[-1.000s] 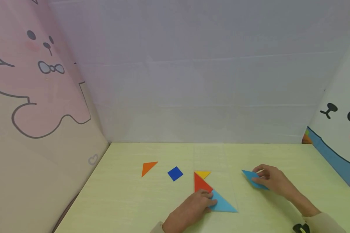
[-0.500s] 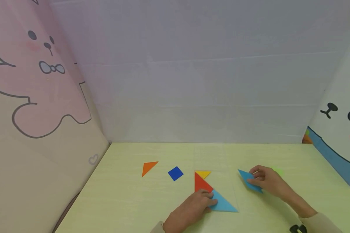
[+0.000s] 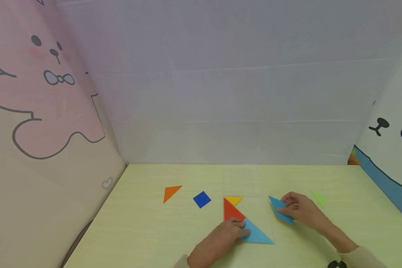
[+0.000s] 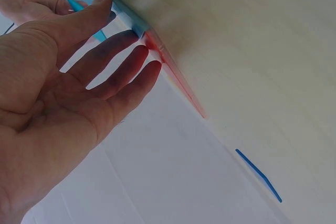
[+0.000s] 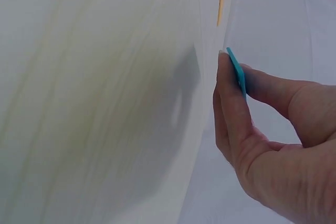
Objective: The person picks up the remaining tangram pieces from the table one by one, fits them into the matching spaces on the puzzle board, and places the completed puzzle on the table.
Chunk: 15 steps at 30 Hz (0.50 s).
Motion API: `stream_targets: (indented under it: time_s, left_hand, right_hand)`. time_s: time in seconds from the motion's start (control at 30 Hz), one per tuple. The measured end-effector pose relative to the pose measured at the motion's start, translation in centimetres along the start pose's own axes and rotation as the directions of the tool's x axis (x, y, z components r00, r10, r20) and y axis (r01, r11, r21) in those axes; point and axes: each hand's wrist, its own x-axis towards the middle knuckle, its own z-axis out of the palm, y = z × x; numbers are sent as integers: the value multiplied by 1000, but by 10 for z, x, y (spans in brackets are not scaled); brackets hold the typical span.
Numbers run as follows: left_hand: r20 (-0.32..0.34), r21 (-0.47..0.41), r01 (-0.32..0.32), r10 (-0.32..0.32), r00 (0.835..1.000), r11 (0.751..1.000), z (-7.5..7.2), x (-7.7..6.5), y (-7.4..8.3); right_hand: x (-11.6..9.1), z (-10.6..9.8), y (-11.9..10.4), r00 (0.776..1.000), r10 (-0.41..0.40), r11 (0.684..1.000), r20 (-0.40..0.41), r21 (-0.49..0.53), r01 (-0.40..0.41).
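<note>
My left hand [image 3: 219,238] rests its fingertips on a red tangram triangle [image 3: 232,210] and a light blue triangle [image 3: 256,234], which lie edge to edge. In the left wrist view the left hand's fingers [image 4: 123,74] are loosely extended. A yellow triangle [image 3: 233,200] touches or nearly touches the red one's upper side. Off to the right, my right hand [image 3: 303,209] pinches a flat blue tangram piece [image 3: 277,206] between thumb and fingers. That piece is tilted above the table, its outline partly covered. In the right wrist view its thin edge [image 5: 239,72] shows.
An orange triangle [image 3: 171,193] and a dark blue square [image 3: 201,200] lie to the left on the pale table [image 3: 137,230]. Behind the right hand is a light green triangle [image 3: 319,198]. Faint clear outlines mark the tabletop around the red and light blue pieces. White sheeting [image 3: 238,111] rises behind.
My right hand has moved left with the blue piece, toward the light blue triangle, uncovering the green triangle. The left hand has stayed put.
</note>
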Motion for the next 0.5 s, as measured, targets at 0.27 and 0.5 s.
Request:
stream_targets:
  time_s: [0.27, 0.5]
  left_hand:
    - [20, 0, 15, -15, 1000, 1000, 0, 1, 0]
    - [34, -26, 38, -38, 999, 999, 0, 2, 1]
  right_hand:
    - [-1, 7, -3, 999, -18, 1000, 30, 14, 18]
    - [-1, 13, -2, 998, -39, 999, 43, 8, 39]
